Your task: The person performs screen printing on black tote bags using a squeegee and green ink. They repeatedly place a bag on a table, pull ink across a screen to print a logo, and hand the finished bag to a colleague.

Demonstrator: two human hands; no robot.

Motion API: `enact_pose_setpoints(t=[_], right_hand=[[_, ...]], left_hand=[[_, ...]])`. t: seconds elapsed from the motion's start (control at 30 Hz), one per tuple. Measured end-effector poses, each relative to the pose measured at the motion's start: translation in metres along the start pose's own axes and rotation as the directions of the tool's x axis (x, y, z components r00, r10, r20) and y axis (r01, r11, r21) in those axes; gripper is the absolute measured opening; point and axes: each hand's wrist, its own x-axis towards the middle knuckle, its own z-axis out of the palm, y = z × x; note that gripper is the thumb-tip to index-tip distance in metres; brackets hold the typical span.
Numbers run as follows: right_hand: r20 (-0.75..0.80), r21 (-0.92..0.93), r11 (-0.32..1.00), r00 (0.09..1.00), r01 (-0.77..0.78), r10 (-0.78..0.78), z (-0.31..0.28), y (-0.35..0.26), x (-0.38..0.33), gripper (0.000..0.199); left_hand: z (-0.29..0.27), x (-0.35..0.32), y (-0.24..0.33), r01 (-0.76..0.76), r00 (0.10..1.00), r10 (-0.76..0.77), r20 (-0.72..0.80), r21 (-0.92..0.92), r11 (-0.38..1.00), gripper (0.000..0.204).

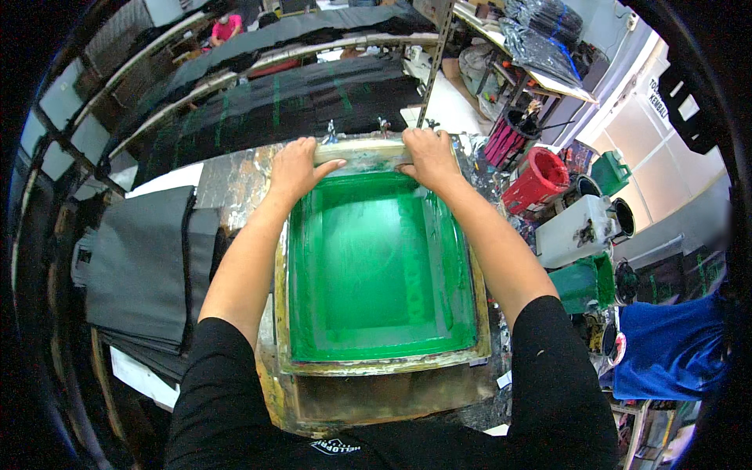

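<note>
Green ink (368,258), shiny and wet-looking, covers the inside of the big flat screen (384,367) in the middle of the picture. At its far end, just above the middle, is a pale bar (360,155). Your left hand (294,168) and right hand (431,159) both grasp it, one near each end. Your thumbs are on the near side and your other fingers bend over the far side, where you can't see their tips.

The bar looks stiff and not too heavy. The two ends are a good place to hold it, so it stays level. Its low edge may be slippery where the ink is, so keep your fingers up high. The middle of the screen is likely thin and easy to poke or tear, but its wooden rim looks hard and strong.

Under the screen is a messy table (227,178), spotted with old paint. Metal clamps (330,131) stand just past the bar. A pile of dark sheets (137,266) lies at the left of the picture. More black sheets (290,102) spread out across the upper left. A red bucket (540,178) and a blue cloth (666,352) are on the right.
</note>
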Motion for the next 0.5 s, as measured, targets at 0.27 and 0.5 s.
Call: enact_pose_setpoints(t=[0.27,0.5], right_hand=[[0.061,-0.042,0.999,0.997,-0.034,0.036,0.0,0.002,0.007,0.068],[0.056,-0.103,0.995,0.998,-0.007,0.013,-0.01,-0.009,-0.011,0.063]], left_hand=[[0.003,0.006,0.01,-0.019,0.986,0.029,-0.163,0.068,0.998,0.076],[0.002,-0.014,0.011,-0.075,0.963,0.083,-0.257,0.039,0.996,0.073]])
